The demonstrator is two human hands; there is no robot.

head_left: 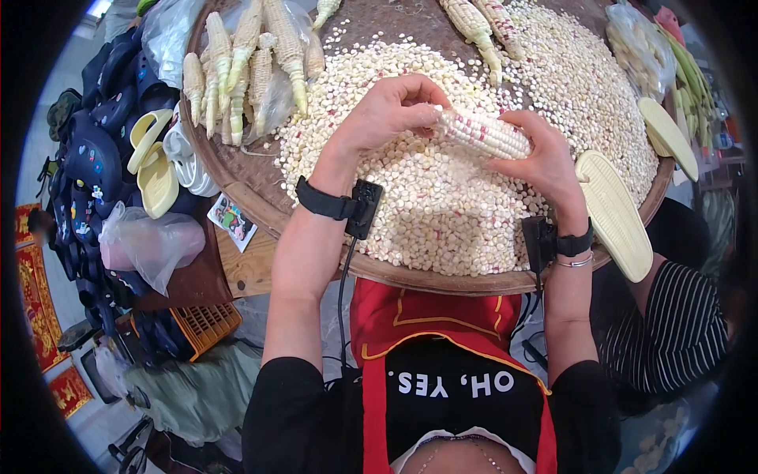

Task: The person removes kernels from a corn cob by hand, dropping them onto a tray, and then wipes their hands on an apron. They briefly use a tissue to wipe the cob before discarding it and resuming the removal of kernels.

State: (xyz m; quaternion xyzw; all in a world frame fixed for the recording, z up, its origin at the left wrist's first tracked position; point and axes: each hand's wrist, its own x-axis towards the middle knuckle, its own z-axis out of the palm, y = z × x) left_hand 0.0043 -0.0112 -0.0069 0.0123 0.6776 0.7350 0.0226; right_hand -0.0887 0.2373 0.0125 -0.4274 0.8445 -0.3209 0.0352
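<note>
An ear of corn point(485, 134), white with some dark red kernels, is held over a heap of loose kernels point(442, 213). My right hand point(545, 154) grips its right end, thumb below and fingers above. At the other end, my left hand point(395, 114) is closed, with thumb and curled fingers pressed against the tip of the ear. The heap lies on a wide round wooden tray point(379, 272) with a raised rim.
Several stripped cobs point(245, 55) lie at the tray's upper left. More ears point(474, 31) rest at the top. A pale yellow slipper point(616, 213) overlaps the right rim, near a person in striped clothing point(671, 324). Dark clogs point(103, 150) are piled on the left.
</note>
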